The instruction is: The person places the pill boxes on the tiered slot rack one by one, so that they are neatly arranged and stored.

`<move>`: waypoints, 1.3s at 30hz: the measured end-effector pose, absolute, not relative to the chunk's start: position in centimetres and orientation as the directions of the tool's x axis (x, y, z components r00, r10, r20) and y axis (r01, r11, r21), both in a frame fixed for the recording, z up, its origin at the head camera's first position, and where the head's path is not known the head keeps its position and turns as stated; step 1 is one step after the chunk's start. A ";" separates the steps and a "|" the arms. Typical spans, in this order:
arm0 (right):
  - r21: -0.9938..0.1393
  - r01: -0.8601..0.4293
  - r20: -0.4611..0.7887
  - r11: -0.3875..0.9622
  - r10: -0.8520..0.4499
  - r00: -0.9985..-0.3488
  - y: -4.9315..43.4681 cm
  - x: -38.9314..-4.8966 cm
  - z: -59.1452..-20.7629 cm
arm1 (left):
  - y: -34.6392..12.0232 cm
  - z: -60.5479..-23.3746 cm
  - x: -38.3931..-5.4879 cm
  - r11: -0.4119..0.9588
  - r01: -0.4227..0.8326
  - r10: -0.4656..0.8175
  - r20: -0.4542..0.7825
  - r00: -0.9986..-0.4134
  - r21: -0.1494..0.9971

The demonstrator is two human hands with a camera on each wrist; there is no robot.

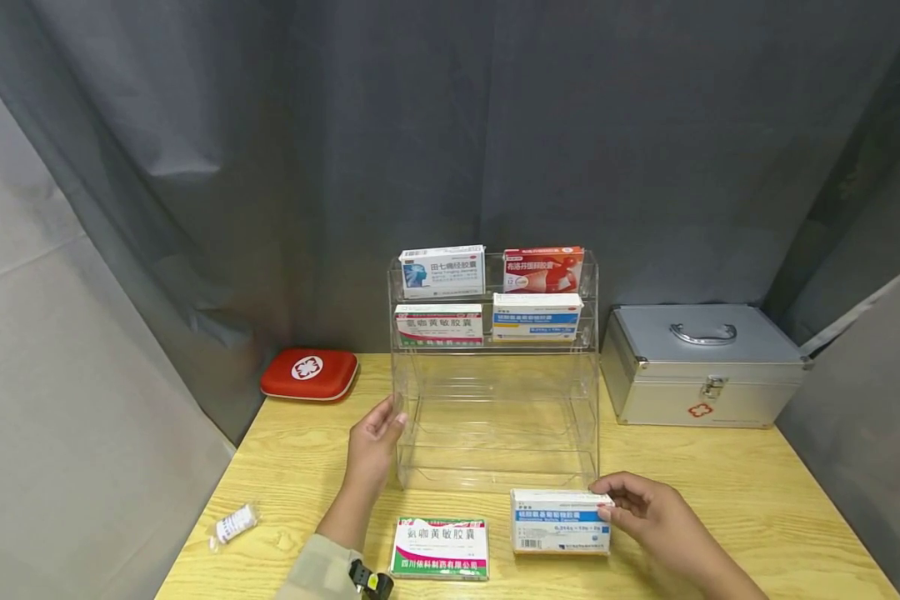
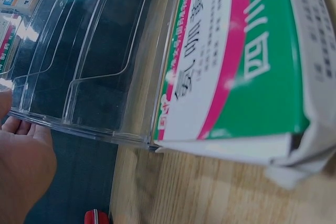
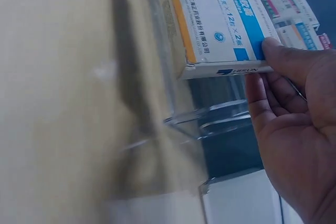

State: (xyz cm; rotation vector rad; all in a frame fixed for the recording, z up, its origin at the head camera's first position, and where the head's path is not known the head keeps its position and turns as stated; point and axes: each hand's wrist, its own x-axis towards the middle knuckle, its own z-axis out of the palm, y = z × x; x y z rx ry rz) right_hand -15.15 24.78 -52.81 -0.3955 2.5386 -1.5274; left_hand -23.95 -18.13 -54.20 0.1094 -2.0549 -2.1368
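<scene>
My right hand [image 1: 645, 508] pinches a white, blue and yellow medicine box [image 1: 558, 523] by its right end, thumb on the printed front. In the right wrist view the thumb [image 3: 286, 56] and the fingers behind it grip that box. A clear acrylic display rack [image 1: 495, 479] stands behind it. My left hand [image 1: 372, 442] holds the rack's left side edge; in the left wrist view its fingers [image 2: 26, 127] curl about that edge. A green, white and pink medicine box [image 1: 439, 548] lies in front of the rack.
The rack's upper tiers carry a white-blue box [image 1: 442, 273], a red box [image 1: 543, 271], a green-pink box [image 1: 439, 325] and a blue-white box [image 1: 536, 318]. A red case [image 1: 310, 375] lies left, a silver first-aid box [image 1: 708, 379] right. A small wrapped white roll [image 1: 234, 523] lies front left.
</scene>
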 end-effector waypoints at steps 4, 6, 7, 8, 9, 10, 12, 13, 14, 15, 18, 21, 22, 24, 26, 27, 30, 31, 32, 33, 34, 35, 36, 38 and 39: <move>-0.860 -0.199 0.087 0.470 -0.249 -0.965 23.8 -16.0 -51.1 | -18.0 -54.2 -24.0 -0.036 0.078 -0.188 0.070 -0.980 0.996; -0.838 -0.240 0.143 0.490 -0.227 -0.963 23.1 -16.6 -50.1 | -18.0 -54.2 -24.0 -0.031 0.083 -0.192 0.075 -0.979 0.996; -0.826 -0.266 0.177 0.498 -0.219 -0.959 22.8 -16.9 -49.6 | -18.0 -54.2 -24.0 -0.032 0.085 -0.193 0.077 -0.978 0.996; -0.814 -0.292 0.212 0.503 -0.211 -0.954 22.4 -17.3 -49.1 | -18.0 -54.2 -24.0 -0.032 0.084 -0.194 0.076 -0.978 0.996; -0.803 -0.316 0.246 0.505 -0.201 -0.948 22.1 -17.6 -48.4 | -18.0 -54.2 -24.0 -0.033 0.084 -0.191 0.077 -0.979 0.996; -0.794 -0.339 0.278 0.505 -0.194 -0.941 21.7 -18.0 -47.8 | -18.0 -54.2 -24.0 -0.036 0.082 -0.190 0.074 -0.979 0.996; -0.778 -0.379 0.336 0.501 -0.179 -0.925 20.9 -18.9 -46.3 | -18.1 -54.3 -24.0 -0.036 0.080 -0.190 0.072 -0.979 0.996; -0.775 -0.392 0.358 0.495 -0.167 -0.919 20.6 -19.4 -45.4 | -18.1 -54.3 -24.0 -0.038 0.079 -0.190 0.071 -0.979 0.996; -0.770 -0.403 0.380 0.494 -0.152 -0.912 20.2 -19.8 -44.6 | -18.1 -54.3 -24.0 -0.039 0.080 -0.190 0.071 -0.979 0.996; -0.767 -0.413 0.401 0.491 -0.136 -0.906 19.8 -20.3 -43.8 | -18.0 -54.2 -24.0 -0.043 0.077 -0.191 0.068 -0.979 0.996; -0.756 -0.434 0.452 0.490 -0.089 -0.888 18.8 -21.9 -41.8 | -18.0 -54.2 -24.0 -0.050 0.078 -0.192 0.067 -0.979 0.996; -0.744 -0.466 0.490 0.479 -0.082 -0.868 17.8 -23.4 -40.4 | -18.0 -54.1 -24.0 -0.053 0.069 -0.192 0.058 -0.980 0.996; -0.739 -0.479 0.501 0.474 -0.089 -0.861 17.4 -23.9 -40.1 | -18.0 -54.1 -24.0 -0.052 0.067 -0.191 0.056 -0.980 0.996; -0.715 -0.513 0.532 0.475 -0.107 -0.840 16.8 -24.8 -39.6 | -18.0 -54.2 -24.1 -0.054 0.068 -0.191 0.057 -0.980 0.996; -0.692 -0.531 0.547 0.489 -0.126 -0.828 16.1 -25.5 -39.3 | -18.0 -54.3 -24.1 -0.058 0.067 -0.191 0.055 -0.980 0.996; -0.680 -0.535 0.550 0.501 -0.133 -0.824 15.8 -25.8 -39.2 | -18.0 -54.3 -24.1 -0.062 0.067 -0.191 0.054 -0.980 0.996; -0.644 -0.537 0.548 0.545 -0.161 -0.821 15.0 -26.6 -39.2 | -18.0 -54.3 -24.1 -0.057 0.066 -0.188 0.055 -0.981 0.996; -0.635 -0.534 0.543 0.557 -0.169 -0.822 14.7 -26.8 -39.2 | -18.0 -54.3 -24.1 -0.054 0.062 -0.188 0.051 -0.981 0.997; -0.627 -0.532 0.540 0.569 -0.175 -0.823 14.5 -26.9 -39.3 | -18.0 -54.3 -24.1 -0.050 0.060 -0.188 0.050 -0.981 0.997; -0.616 -0.537 0.546 0.577 -0.179 -0.819 14.2 -27.1 -39.5 | -18.0 -54.3 -24.1 -0.048 0.055 -0.190 0.045 -0.981 0.997; -0.608 -0.539 0.549 0.583 -0.181 -0.816 14.0 -27.3 -39.7 | -18.0 -54.3 -24.1 -0.044 0.054 -0.192 0.045 -0.980 0.998; -0.606 -0.540 0.551 0.585 -0.181 -0.815 13.7 -27.5 -39.9 | -18.0 -54.3 -24.1 -0.045 0.054 -0.194 0.044 -0.980 0.998; -0.607 -0.538 0.550 0.586 -0.179 -0.816 13.5 -27.6 -40.1 | -18.0 -54.3 -24.1 -0.045 0.055 -0.195 0.046 -0.980 0.997; -0.619 -0.522 0.537 0.586 -0.169 -0.827 13.1 -27.8 -40.5 | -18.0 -54.3 -24.2 -0.047 0.055 -0.201 0.045 -0.979 0.997; -0.628 -0.513 0.529 0.586 -0.162 -0.833 12.8 -27.9 -40.7 | -18.0 -54.3 -24.2 -0.051 0.055 -0.203 0.044 -0.978 0.997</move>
